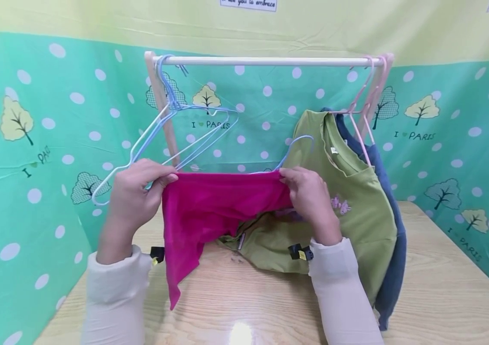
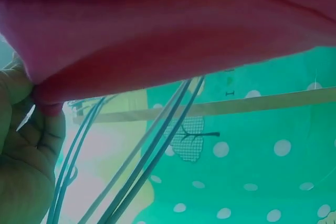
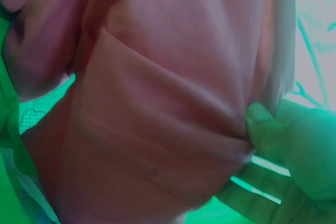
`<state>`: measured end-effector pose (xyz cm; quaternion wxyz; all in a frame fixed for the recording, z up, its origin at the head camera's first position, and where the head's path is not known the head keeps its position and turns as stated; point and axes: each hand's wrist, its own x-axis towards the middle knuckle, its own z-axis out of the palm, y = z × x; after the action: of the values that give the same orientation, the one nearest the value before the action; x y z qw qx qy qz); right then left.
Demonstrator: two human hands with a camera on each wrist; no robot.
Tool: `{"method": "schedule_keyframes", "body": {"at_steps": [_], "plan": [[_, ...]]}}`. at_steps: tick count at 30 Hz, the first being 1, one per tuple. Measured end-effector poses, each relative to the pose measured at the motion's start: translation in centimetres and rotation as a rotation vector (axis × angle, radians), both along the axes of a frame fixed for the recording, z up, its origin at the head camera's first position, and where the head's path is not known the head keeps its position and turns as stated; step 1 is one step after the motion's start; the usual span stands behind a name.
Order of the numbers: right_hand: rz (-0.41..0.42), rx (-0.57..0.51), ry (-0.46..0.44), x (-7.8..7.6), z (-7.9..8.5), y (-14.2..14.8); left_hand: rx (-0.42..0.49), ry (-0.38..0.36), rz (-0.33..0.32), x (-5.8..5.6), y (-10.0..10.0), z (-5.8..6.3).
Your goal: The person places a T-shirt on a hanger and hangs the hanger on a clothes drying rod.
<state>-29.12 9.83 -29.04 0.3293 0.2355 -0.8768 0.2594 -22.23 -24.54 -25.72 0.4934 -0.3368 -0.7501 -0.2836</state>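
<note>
A magenta garment [image 1: 227, 196] is stretched between both hands in the head view, its top edge nearly level and its left part hanging lower. My left hand [image 1: 138, 191] pinches its upper left corner; the left wrist view also shows thumb and fingers on the cloth [image 2: 157, 61]. At the other end my right hand [image 1: 309, 196] pinches the top edge, as the right wrist view shows with the folded cloth [image 3: 157, 108]. Behind that edge, beside the right hand, rises the hook of a blue hanger [image 1: 296, 143]; the rest of this hanger is mostly hidden by the cloth.
Several blue and white hangers [image 1: 175, 108] hang at the left of the rack's white rail [image 1: 261, 61]. On pink hangers [image 1: 363, 105] at the right hang an olive green top [image 1: 356, 206] and a dark blue garment [image 1: 393, 239]. Below is a wooden table [image 1: 227, 311].
</note>
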Motion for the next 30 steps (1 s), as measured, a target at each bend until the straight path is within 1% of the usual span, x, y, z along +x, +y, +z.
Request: {"method": "schedule_keyframes", "body": {"at_steps": [2,5,9,12,16,18,21,23,25,27,30], "plan": [[0.043,0.023,0.008,0.0,0.0,0.3,0.003,-0.006,-0.008,0.1,-0.1,0.1],[0.089,0.031,0.027,-0.1,0.1,0.5,-0.044,-0.06,-0.018,0.3,-0.4,0.2],[0.128,0.008,0.045,-0.3,-0.1,0.5,-0.103,-0.183,-0.023,0.3,-0.1,0.0],[0.136,-0.005,0.067,-0.3,-0.3,0.1,-0.152,-0.311,-0.017,0.2,0.5,-0.3],[0.108,-0.006,0.1,-0.1,-0.5,-0.4,-0.2,-0.468,0.017,-0.1,1.0,-0.6],[0.076,-0.006,0.111,0.0,-0.5,-0.7,-0.204,-0.506,0.055,-0.3,1.2,-0.6],[0.029,-0.025,0.123,0.1,-0.4,-1.0,-0.157,-0.519,0.109,-0.1,1.3,-0.5],[-0.004,-0.049,0.132,0.2,-0.4,-1.1,-0.117,-0.52,0.15,0.2,1.2,-0.3],[-0.032,-0.089,0.142,0.2,-0.4,-1.2,-0.084,-0.55,0.191,0.7,1.2,0.0],[-0.058,-0.128,0.151,0.1,-0.4,-1.4,-0.078,-0.602,0.23,1.2,1.3,0.3],[-0.099,-0.179,0.164,0.1,-0.4,-1.4,-0.114,-0.693,0.281,1.9,1.4,0.8]]}}
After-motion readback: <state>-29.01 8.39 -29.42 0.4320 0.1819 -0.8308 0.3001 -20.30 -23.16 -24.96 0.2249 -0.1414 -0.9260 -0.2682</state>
